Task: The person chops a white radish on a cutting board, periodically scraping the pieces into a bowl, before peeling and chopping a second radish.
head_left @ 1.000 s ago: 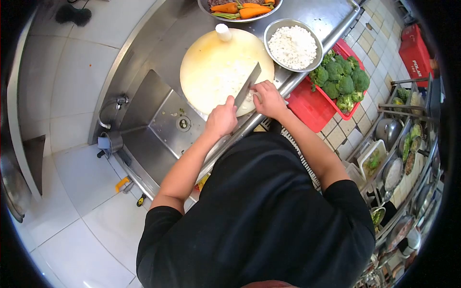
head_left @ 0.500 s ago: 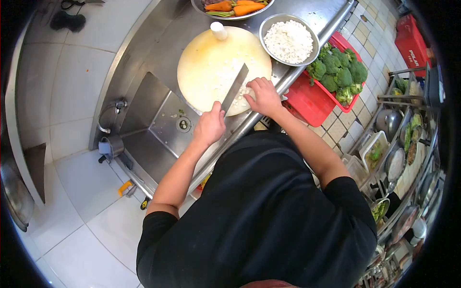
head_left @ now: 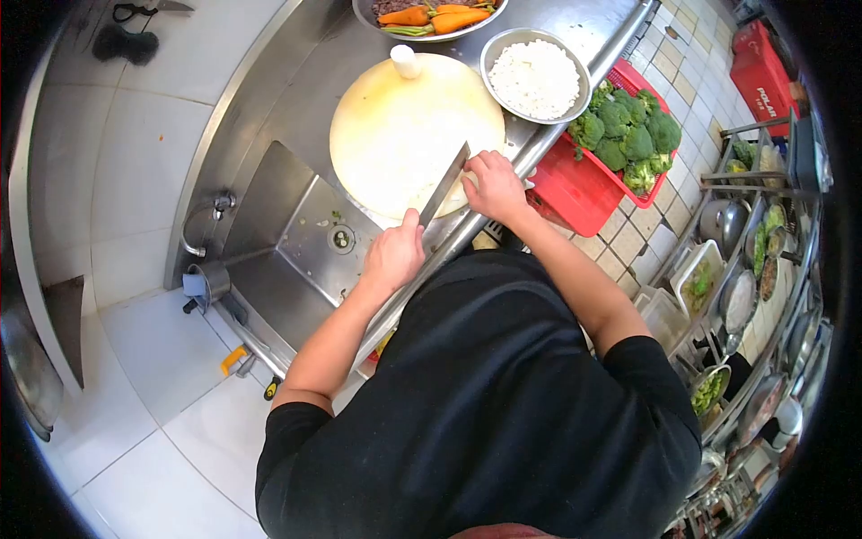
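My left hand (head_left: 393, 255) is closed round the handle of a broad knife (head_left: 446, 186), whose blade slants up and right over the near right part of a round cutting board (head_left: 377, 117). Beside the blade tip, my right hand (head_left: 496, 187) has its fingers bent together at the board's edge; what they hold, if anything, is hidden. Small white pieces near the blade are hard to make out in the glare. A white cylindrical thing (head_left: 405, 61) stands at the board's far side. A metal bowl of white chopped pieces (head_left: 536, 81) sits right of the board.
A bowl with carrots (head_left: 440, 20) stands at the back. Broccoli (head_left: 628, 135) fills a red basket beside a red tub (head_left: 575, 193) on the right. The sink (head_left: 296, 260) lies left of my left hand. Shelves with food containers (head_left: 705, 278) stand at far right.
The knife has shifted toward my right hand since half a second ago, and fewer white pieces show near the blade. The view has moved slightly.
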### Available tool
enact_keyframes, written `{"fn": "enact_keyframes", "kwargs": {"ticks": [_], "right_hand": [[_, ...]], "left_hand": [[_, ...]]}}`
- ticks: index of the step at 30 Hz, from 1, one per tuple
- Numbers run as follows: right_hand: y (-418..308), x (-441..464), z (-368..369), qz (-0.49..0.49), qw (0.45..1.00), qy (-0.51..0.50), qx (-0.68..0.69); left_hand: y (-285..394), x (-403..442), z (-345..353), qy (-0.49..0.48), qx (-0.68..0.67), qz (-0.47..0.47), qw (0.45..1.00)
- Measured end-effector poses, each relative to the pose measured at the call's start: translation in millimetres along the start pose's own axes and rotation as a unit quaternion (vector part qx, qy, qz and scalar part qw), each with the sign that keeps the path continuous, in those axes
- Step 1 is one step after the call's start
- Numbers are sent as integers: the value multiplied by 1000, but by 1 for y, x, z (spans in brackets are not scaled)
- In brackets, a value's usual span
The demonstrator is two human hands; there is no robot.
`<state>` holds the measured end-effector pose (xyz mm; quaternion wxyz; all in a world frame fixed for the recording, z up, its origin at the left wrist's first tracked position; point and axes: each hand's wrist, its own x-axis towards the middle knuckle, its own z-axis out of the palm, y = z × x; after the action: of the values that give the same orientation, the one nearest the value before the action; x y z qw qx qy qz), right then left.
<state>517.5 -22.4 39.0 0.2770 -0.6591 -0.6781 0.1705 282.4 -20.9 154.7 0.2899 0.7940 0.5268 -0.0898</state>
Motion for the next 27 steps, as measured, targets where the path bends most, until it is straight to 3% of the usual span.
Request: {"fn": "enact_keyframes", "kwargs": {"ticks": [5,8,15,18,27], "right_hand": [[-2,-5,0,-4,1000,-2,-2],[-6,-11,-5,-17,999,36,6],[-8,-11,-4,5,1000,15,-11],[-11,-9,-5,6,1000,17,-20],[-8,6,7,-2,1000,26,3]], "left_hand": [[-6,23,24,10,-7,10,1000],[-7,32,15,13,-1,25,1000],[-11,24,-4,11,-10,41,999],[-19,19,0,-28,-3,32,999],[-46,35,-22,74,8,64,995]]}}
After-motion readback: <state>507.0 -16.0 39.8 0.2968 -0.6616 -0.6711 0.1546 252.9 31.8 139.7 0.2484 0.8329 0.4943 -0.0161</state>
